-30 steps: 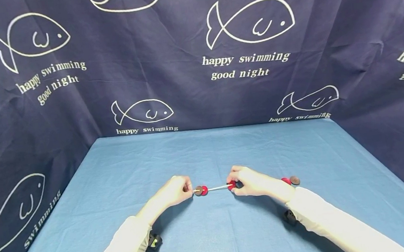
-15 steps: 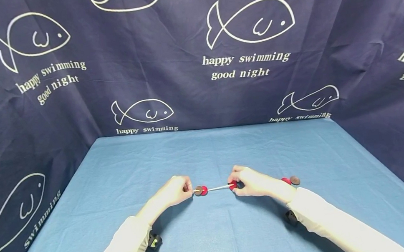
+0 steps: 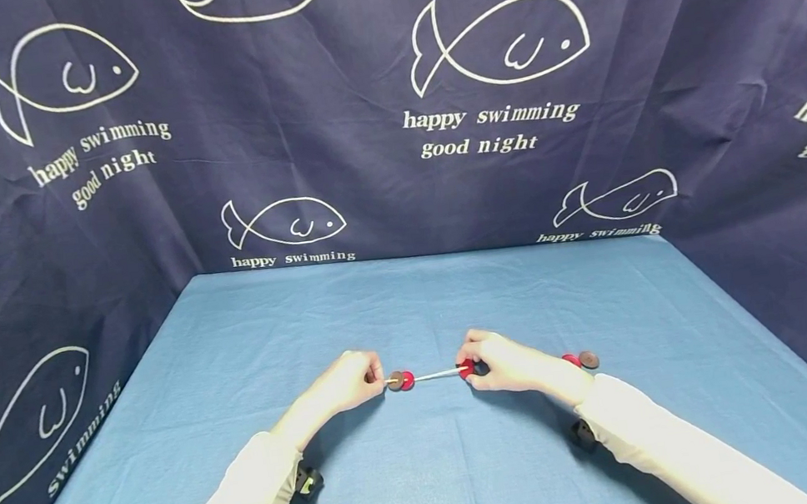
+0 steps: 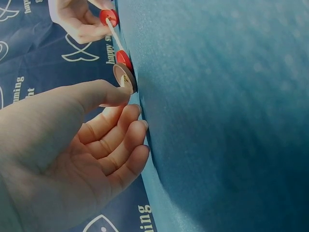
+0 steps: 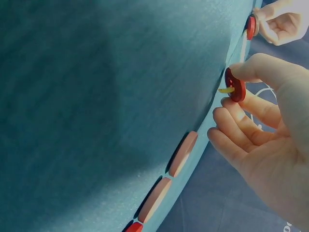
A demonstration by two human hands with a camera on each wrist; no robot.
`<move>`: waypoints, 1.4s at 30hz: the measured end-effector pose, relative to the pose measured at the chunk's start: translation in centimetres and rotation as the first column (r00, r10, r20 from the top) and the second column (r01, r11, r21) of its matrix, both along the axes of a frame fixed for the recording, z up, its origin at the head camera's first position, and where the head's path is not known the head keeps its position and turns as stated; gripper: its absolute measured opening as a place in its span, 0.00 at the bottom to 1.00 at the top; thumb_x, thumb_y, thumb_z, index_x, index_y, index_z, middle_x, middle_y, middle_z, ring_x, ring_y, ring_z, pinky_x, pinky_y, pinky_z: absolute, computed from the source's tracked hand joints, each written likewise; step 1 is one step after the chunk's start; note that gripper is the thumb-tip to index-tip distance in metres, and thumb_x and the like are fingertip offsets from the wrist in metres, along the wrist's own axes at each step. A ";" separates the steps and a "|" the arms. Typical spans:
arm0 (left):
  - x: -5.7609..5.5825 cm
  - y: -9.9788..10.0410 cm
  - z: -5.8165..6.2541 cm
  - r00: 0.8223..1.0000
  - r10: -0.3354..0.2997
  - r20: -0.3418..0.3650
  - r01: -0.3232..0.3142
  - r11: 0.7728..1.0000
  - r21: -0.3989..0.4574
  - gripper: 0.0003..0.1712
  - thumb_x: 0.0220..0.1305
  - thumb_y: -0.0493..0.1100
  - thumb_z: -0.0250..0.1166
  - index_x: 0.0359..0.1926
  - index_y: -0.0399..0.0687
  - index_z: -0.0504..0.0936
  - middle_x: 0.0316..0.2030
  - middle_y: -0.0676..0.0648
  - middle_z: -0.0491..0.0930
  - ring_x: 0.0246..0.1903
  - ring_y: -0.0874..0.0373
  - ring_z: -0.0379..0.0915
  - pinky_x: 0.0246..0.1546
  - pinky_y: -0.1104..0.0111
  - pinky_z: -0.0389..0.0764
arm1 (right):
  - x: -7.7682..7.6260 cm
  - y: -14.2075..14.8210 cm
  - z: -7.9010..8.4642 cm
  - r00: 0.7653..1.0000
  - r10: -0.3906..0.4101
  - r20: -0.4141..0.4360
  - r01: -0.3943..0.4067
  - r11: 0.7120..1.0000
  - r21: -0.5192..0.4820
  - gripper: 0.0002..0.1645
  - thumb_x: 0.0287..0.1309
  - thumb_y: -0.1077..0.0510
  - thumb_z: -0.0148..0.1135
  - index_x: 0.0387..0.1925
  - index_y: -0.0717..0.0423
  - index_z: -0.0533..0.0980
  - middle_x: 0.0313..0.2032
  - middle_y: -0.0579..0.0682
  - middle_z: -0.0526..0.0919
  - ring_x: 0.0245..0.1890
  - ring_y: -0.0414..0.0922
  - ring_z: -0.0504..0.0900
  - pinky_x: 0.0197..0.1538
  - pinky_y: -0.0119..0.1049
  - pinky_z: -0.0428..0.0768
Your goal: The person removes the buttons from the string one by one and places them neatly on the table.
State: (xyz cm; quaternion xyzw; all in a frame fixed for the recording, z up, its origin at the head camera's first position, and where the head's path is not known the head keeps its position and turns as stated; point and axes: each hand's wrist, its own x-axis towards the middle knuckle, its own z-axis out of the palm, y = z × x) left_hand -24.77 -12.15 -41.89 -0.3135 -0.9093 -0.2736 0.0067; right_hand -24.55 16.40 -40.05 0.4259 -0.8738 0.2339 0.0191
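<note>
In the head view my left hand [image 3: 354,379] pinches the end of a pale string [image 3: 434,375], close beside a brown button [image 3: 395,381]. A red button [image 3: 407,380] sits on the string against the brown one. My right hand [image 3: 498,361] pinches a second red button [image 3: 466,369] between thumb and fingers. The string runs nearly straight between the hands. In the right wrist view a short yellow string tip [image 5: 225,90] sticks out of the pinched red button [image 5: 235,85]. The left thumb [image 4: 108,94] covers part of the string end in the left wrist view.
By the right forearm a loose red button [image 3: 571,361] and a brown button [image 3: 589,360] lie on the blue cloth [image 3: 430,467]. The right wrist view has another brown button [image 5: 154,199] in that row. A dark fish-print curtain [image 3: 355,106] hangs behind.
The right hand has shifted slightly to the right with its red button, and the stretch of string between the red buttons looks a little longer. My left hand has stayed in place.
</note>
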 end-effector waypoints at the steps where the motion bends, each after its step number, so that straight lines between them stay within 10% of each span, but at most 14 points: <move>1: 0.0 0.0 0.0 1.000 0.001 0.001 -0.001 1.000 -0.001 0.07 0.51 0.32 0.62 0.21 0.46 0.74 0.16 0.56 0.70 0.18 0.68 0.61 0.22 0.77 0.66 | 0.0 0.0 0.0 1.000 -0.001 0.001 0.001 1.000 0.001 0.07 0.45 0.67 0.65 0.31 0.59 0.79 0.27 0.50 0.72 0.28 0.45 0.73 0.34 0.27 0.70; 42: 0.1 0.0 0.1 1.000 0.002 -0.011 -0.002 1.000 -0.010 0.06 0.50 0.32 0.62 0.21 0.45 0.75 0.16 0.56 0.70 0.18 0.68 0.61 0.22 0.76 0.66 | 0.1 1.1 0.1 0.999 -0.039 0.020 0.038 0.999 0.031 0.08 0.46 0.65 0.64 0.33 0.57 0.79 0.29 0.49 0.72 0.30 0.41 0.72 0.35 0.27 0.71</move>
